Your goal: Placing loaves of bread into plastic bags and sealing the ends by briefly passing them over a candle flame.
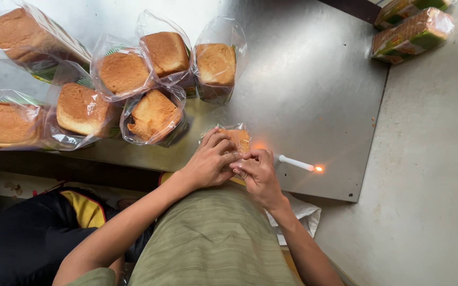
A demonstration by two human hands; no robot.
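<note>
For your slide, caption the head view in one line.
Both hands, left hand and right hand, grip a clear-bagged bread loaf beside a lit white candle.

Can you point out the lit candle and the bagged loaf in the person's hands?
Lit white candle point(296, 162), head view, middle of its stick.
Clear-bagged golden bread loaf point(240, 139), head view, visible crust above the fingers.

Bagged loaf point(238, 139) mostly behind hands point(234, 167)
</note>
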